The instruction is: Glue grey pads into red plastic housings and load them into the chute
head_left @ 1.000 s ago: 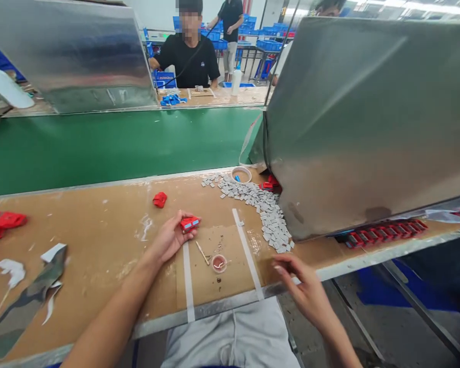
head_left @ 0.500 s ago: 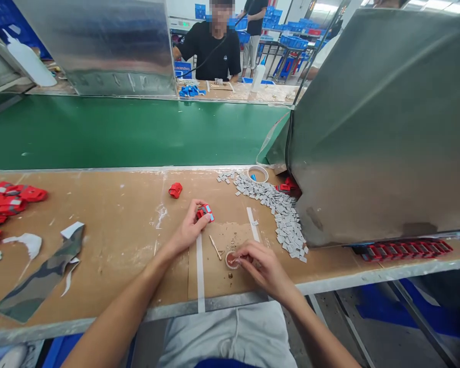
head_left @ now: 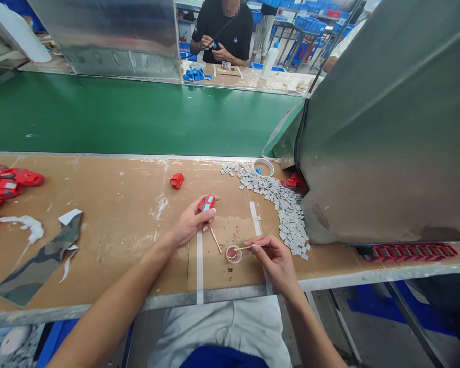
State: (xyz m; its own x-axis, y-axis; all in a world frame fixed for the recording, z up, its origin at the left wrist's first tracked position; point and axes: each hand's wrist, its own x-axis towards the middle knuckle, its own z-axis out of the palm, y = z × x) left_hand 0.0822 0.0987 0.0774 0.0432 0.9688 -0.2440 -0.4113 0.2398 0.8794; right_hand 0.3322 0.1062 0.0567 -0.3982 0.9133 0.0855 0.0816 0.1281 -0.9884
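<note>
- i judge the step in hand to be wetting or stirring: my right hand (head_left: 276, 260) has a small round clear cup with reddish filling (head_left: 233, 261) under the tip of a thin pale wooden stick (head_left: 244, 248); from here i can't tell whether the tip touches the filling.
- my left hand (head_left: 188, 225) has thumb and fingers closed around a small red plastic-looking piece with pale-blue panels (head_left: 207, 203), above the bench, beyond the cup and left of it.
- my right thumb and forefinger are pinched together on the stick.
- the next move, i'd say, calls for a light pinch and a clean lift over the cup's rim, with the red piece kept steady.
- biggest first: one brown-topped bench (head_left: 118, 204), one long flat green surface (head_left: 138, 117), two large grey sheet-metal panels (head_left: 387, 153).
- one camouflage-patterned strip (head_left: 42, 260); two white tape strips (head_left: 200, 271), flanking the cup.
- red pieces: one held, one alone (head_left: 177, 180), a heap (head_left: 7, 186) at far left, a tight row (head_left: 412, 252) at right, some beside the right panel; the groups overlap too much to count.
- one white tape ring (head_left: 266, 176), one cup.
- two sticks: the pinched one and a second pale stick (head_left: 216, 242) lying just left of the cup.
- flat grey rectangular tiles (head_left: 291, 225): too many to count.
</note>
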